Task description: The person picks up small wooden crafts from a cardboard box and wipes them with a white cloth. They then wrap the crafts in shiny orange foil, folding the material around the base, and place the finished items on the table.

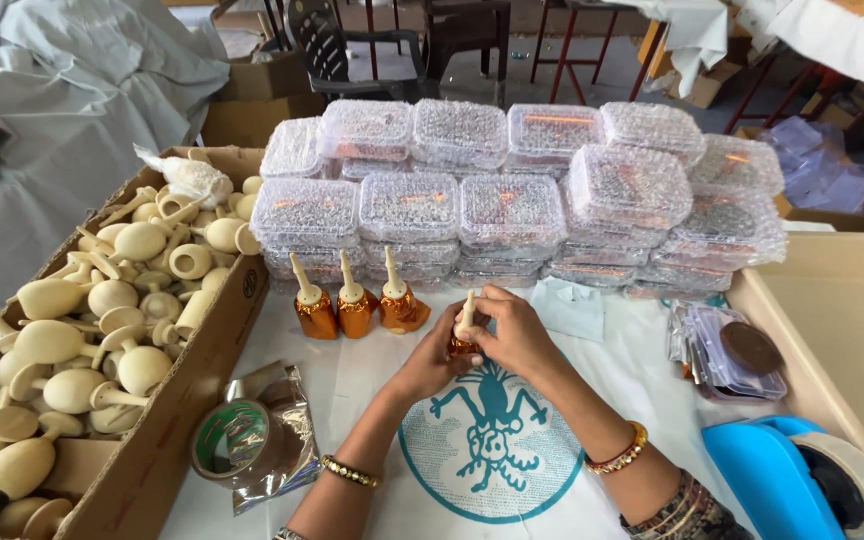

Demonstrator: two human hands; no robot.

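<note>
holding: we grip a small wooden piece with a copper-wrapped base (464,330) between both hands, mid worktop (372,390)
left hand (439,362): closed round its base
right hand (514,335): fingers pinching its pale stem
just left: three wrapped pieces (357,305) standing upright
far: stacked clear boxes (512,205)
left edge: cardboard box (207,345) of bare wooden pieces
near left: tape roll (234,438)

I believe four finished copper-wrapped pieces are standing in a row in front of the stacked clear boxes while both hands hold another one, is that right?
Not quite: the head view shows three copper-wrapped pieces standing in the row, not four. They do stand in front of the stacked clear boxes, and the left hand and right hand hold another piece.
</note>
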